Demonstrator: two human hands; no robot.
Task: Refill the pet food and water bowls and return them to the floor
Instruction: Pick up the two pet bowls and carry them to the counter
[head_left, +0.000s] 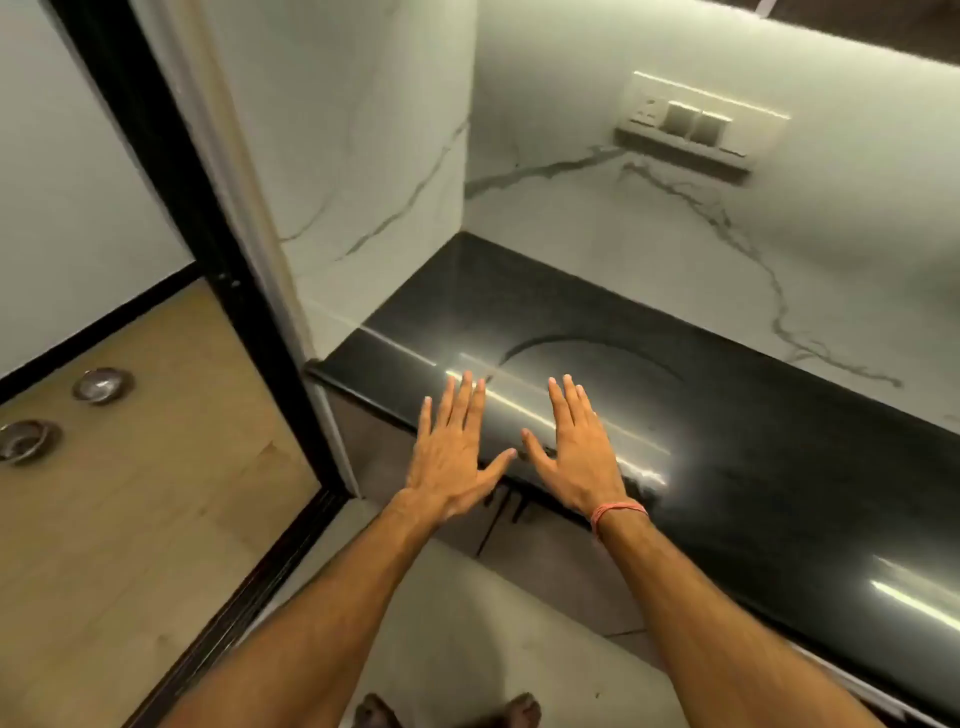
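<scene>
Both hands were out flat, palms down, holding nothing. Left hand (451, 452) had its fingers (464, 402) straight and close together, thumb splayed toward the right hand. Right hand (579, 449) was the same: fingers (571, 410) extended and side by side, thumb angled toward the left one; the thumb tips were near but apart. A pink thread band (618, 512) sat on the right wrist.

Under and ahead of the fingers ran the glossy black tabletop (753, 467), with streaks of light reflected just past the fingertips. Contact with the surface could not be told; the hands appeared over its front edge. A curved mark showed on the tabletop just beyond the right fingers.

Two metal bowls sat on the wood-look floor (156, 519), well to the left of the left fingers, past a black door frame (218, 260). The farther bowl (102, 385) and the nearer bowl (27, 440) stood apart from each other, both upright. Contents were too blurred to tell.

Far beyond the right fingers, a switch plate (696, 122) was mounted on the white marble wall (623, 249). Bare toes (519, 709) showed at the bottom edge, below the forearms.
</scene>
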